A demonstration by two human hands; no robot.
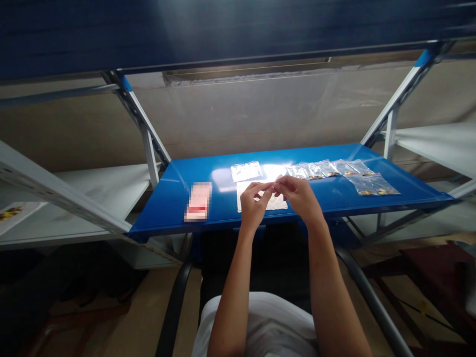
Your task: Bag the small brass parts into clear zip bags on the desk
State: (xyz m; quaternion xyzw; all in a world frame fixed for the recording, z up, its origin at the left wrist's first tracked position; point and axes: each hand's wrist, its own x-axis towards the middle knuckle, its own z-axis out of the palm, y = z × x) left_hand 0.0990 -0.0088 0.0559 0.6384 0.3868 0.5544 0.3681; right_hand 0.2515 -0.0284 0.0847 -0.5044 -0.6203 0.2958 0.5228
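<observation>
My left hand (255, 198) and my right hand (295, 193) meet above the pale cloth or paper sheet (243, 203) on the blue shelf. Thumb and fingers are pinched together on both. Between the fingertips there is something small and shiny, perhaps clear plastic, too little shown to name. Just beyond my left hand lie flat clear plastic bags (246, 171) that look empty. To the right of my hands runs a row of clear plastic bags (329, 168) with small yellow and dark pieces inside. Two more filled bags (375, 186) lie nearer the front edge.
A blurred-out pink and red rectangle (199, 201) lies on the left of the blue shelf (167, 203). Metal uprights (148, 129) stand at its sides, and another blue shelf (238, 34) hangs overhead. Chair armrests (174, 302) flank my body. White shelves (92, 193) adjoin on the left.
</observation>
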